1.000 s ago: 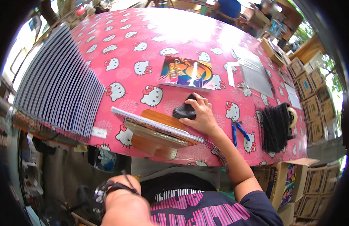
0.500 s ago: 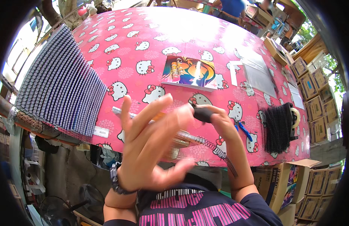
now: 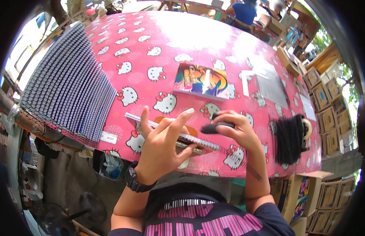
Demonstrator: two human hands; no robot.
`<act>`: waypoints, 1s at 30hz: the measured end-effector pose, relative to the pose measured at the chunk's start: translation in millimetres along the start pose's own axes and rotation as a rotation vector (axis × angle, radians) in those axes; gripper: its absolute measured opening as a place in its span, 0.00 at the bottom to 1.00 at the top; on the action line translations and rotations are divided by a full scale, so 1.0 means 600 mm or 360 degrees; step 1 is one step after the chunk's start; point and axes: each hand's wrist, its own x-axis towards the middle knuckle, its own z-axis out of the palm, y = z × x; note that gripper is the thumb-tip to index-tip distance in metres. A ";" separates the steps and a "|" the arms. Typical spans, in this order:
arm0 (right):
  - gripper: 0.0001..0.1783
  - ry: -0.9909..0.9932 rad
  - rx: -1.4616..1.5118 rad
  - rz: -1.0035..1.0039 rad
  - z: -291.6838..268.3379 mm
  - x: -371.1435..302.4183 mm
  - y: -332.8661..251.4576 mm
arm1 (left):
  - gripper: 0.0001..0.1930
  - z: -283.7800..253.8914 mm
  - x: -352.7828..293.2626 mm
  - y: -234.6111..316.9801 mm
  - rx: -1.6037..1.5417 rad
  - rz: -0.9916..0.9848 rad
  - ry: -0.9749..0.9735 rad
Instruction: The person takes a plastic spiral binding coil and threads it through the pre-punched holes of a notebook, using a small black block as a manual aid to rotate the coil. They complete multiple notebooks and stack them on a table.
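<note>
A spiral notebook is held tilted over the near edge of the table. My left hand grips it, thumb along its near side, with the index and little fingers raised. A thin spiral coil runs along the notebook's edge and trails loose to the right, toward my right forearm. My right hand is closed on a dark, rounded object just beyond the coil's end; its exact kind is unclear. Behind my left fingers a bit of orange shows, partly hidden.
A notebook with a colourful cover lies farther back on the pink patterned table. Tall stacks of bound notebooks stand left. Black coils, a tape roll and clear sheets lie right. Cartons stand beyond; people work far back.
My left hand has come down from above the notebook and now grips it. The right hand has moved slightly right and down with the dark object. Blue pliers are now hidden behind it.
</note>
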 end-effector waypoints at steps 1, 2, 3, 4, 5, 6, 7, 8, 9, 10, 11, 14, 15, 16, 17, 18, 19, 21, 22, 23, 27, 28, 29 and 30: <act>0.34 -0.0159 0.0612 -0.0231 -0.001 -0.008 -0.010 | 0.40 -0.005 0.000 -0.006 -0.0003 -0.0061 0.0012; 0.32 -0.0329 0.1224 -0.0450 -0.002 -0.015 -0.027 | 0.40 -0.010 0.000 -0.013 -0.0008 -0.0122 0.0024; 0.29 -0.0480 0.1137 -0.0488 -0.004 -0.010 -0.034 | 0.40 -0.012 -0.005 -0.014 -0.0029 -0.0179 -0.0002; 0.28 -0.0348 0.0450 -0.0471 0.002 0.004 -0.027 | 0.40 -0.012 -0.008 -0.015 -0.0033 -0.0168 0.0002; 0.27 -0.0202 0.0051 -0.0250 0.005 0.014 -0.018 | 0.40 -0.010 -0.009 -0.015 -0.0037 -0.0156 0.0004; 0.27 -0.0062 -0.0371 -0.0059 0.002 0.030 -0.018 | 0.41 -0.009 -0.005 -0.019 -0.0031 -0.0141 0.0047; 0.26 -0.0154 0.0209 -0.0133 -0.004 0.024 -0.025 | 0.41 -0.009 -0.009 -0.020 -0.0051 -0.0179 0.0028; 0.26 -0.0223 0.0843 -0.0414 -0.002 0.013 -0.032 | 0.41 -0.012 -0.004 -0.022 -0.0074 -0.0171 0.0031; 0.25 -0.0381 0.1018 -0.0457 0.001 0.008 -0.038 | 0.41 -0.012 -0.006 -0.022 -0.0103 -0.0175 0.0005; 0.25 -0.0540 0.1192 -0.0497 0.004 0.007 -0.044 | 0.41 -0.013 -0.007 -0.021 -0.0133 -0.0178 -0.0021; 0.26 -0.0380 0.0521 -0.0488 0.011 0.024 -0.039 | 0.41 -0.015 -0.007 -0.021 -0.0182 -0.0202 -0.0018; 0.25 -0.0153 0.0228 -0.0269 0.009 0.034 -0.027 | 0.41 -0.014 -0.007 -0.023 -0.0131 -0.0146 0.0044; 0.23 -0.0322 0.0698 -0.0484 0.017 0.028 -0.040 | 0.41 -0.016 -0.009 -0.023 -0.0143 -0.0172 0.0004; 0.25 -0.0384 0.0819 -0.0544 0.022 0.030 -0.044 | 0.41 -0.020 -0.009 -0.023 -0.0157 -0.0199 -0.0036; 0.27 -0.0465 0.0930 -0.0605 0.025 0.038 -0.052 | 0.42 -0.022 -0.009 -0.024 -0.0171 -0.0225 -0.0076; 0.31 -0.0361 0.0384 -0.0240 0.030 0.052 -0.028 | 0.42 -0.019 -0.012 -0.026 -0.0060 -0.0214 -0.0007; 0.30 -0.0220 0.0024 -0.0180 0.034 0.062 -0.016 | 0.43 -0.020 -0.010 -0.030 0.0061 -0.0194 0.0084; 0.25 -0.0148 0.0168 -0.0274 0.032 0.069 -0.021 | 0.46 -0.030 -0.011 -0.041 0.0168 -0.0229 0.0281; 0.22 -0.0245 0.0699 -0.0411 0.040 0.057 -0.028 | 0.46 -0.027 -0.019 -0.057 -0.0127 -0.0324 0.0450; 0.22 -0.0266 0.0741 -0.0432 0.045 0.059 -0.028 | 0.46 -0.012 -0.028 -0.081 -0.0423 -0.0415 0.0619; 0.34 -0.0054 -0.0324 -0.0265 0.051 0.082 -0.028 | 0.41 0.009 -0.064 -0.105 -0.1247 -0.0805 0.0687; 0.34 -0.0206 0.0231 -0.0393 0.048 0.079 -0.035 | 0.40 0.008 -0.066 -0.108 -0.1323 -0.0879 0.0700; 0.33 -0.0362 0.0788 -0.0508 0.045 0.073 -0.043 | 0.37 0.011 -0.063 -0.109 -0.1381 -0.0797 0.0742; 0.33 -0.0510 0.1362 -0.0594 0.045 0.064 -0.046 | 0.36 0.010 -0.060 -0.105 -0.1414 -0.0824 0.0734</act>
